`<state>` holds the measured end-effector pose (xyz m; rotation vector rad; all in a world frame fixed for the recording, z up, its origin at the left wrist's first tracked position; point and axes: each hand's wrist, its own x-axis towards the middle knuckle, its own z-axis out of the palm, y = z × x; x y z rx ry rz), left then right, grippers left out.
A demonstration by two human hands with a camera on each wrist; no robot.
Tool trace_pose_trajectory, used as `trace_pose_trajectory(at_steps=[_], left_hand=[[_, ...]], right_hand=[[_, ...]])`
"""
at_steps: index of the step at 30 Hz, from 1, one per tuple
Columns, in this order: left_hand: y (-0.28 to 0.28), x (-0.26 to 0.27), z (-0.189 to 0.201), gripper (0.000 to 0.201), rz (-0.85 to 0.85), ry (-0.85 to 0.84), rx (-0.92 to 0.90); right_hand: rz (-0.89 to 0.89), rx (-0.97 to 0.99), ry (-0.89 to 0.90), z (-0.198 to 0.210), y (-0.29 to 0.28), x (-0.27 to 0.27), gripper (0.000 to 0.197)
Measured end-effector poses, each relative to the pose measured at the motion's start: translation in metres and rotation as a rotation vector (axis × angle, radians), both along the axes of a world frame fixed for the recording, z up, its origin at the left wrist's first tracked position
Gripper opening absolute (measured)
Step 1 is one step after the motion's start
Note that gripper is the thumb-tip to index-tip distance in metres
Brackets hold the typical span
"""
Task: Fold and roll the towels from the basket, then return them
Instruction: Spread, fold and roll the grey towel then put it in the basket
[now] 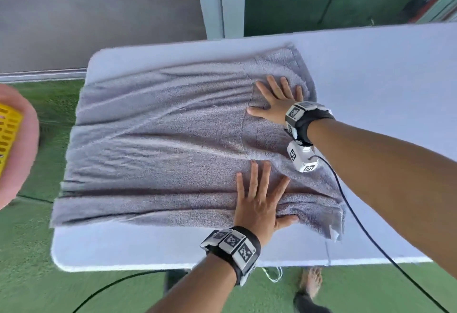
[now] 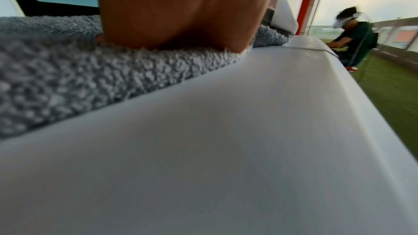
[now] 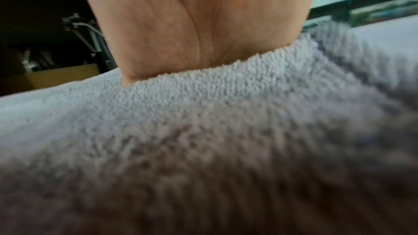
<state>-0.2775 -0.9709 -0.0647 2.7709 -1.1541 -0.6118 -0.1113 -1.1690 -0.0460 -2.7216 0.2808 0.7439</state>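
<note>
A grey terry towel (image 1: 160, 144) lies spread and wrinkled over the left end of the white table (image 1: 383, 70). My left hand (image 1: 259, 196) presses flat on its near right part, fingers straight and spread, thumb by the near hem. My right hand (image 1: 277, 97) lies flat on the far right part, fingers spread toward the far edge. In the left wrist view the palm (image 2: 181, 12) rests on the towel (image 2: 56, 78) beside the bare table (image 2: 226, 149). The right wrist view shows the palm (image 3: 199, 24) pressed into the towel (image 3: 203, 140).
A yellow slotted basket (image 1: 7, 134) shows at the left edge, partly behind a pink blur. Green turf (image 1: 37, 275) surrounds the table. A black cable (image 1: 371, 233) runs off my right wrist across the near table edge. Another person (image 2: 353, 37) works farther along the table.
</note>
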Motion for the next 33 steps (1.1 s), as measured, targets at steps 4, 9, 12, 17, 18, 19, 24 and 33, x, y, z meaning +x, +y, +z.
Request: trace_pose_trajectory(at_steps=[4, 9, 12, 17, 18, 19, 24, 33], left_hand=[[-0.108, -0.037, 0.001, 0.084, 0.006, -0.028, 0.021], [-0.209, -0.064, 0.000, 0.086, -0.061, -0.034, 0.039], [-0.267, -0.077, -0.001, 0.087, -0.107, -0.016, 0.052], [-0.336, -0.094, -0.005, 0.089, -0.144, -0.006, 0.027], [-0.345, -0.098, -0.006, 0.089, -0.149, -0.012, 0.023], [-0.356, -0.101, -0.006, 0.089, -0.152, -0.017, 0.017], [-0.404, -0.121, -0.010, 0.091, -0.171, -0.029, 0.003], [-0.456, -0.134, 0.004, 0.098, -0.201, 0.174, -0.030]], right_hand=[[-0.026, -0.026, -0.005, -0.001, -0.121, -0.053, 0.090], [-0.046, -0.054, 0.011, 0.002, -0.244, -0.096, 0.092], [-0.063, -0.037, 0.020, 0.004, -0.292, -0.107, 0.095], [-0.111, -0.054, 0.025, 0.006, -0.362, -0.125, 0.098], [-0.128, -0.061, 0.025, 0.005, -0.377, -0.130, 0.098], [-0.146, -0.066, 0.024, 0.005, -0.391, -0.136, 0.098], [-0.229, -0.083, 0.015, 0.002, -0.447, -0.163, 0.097], [-0.258, -0.078, -0.103, 0.029, -0.460, -0.203, 0.088]])
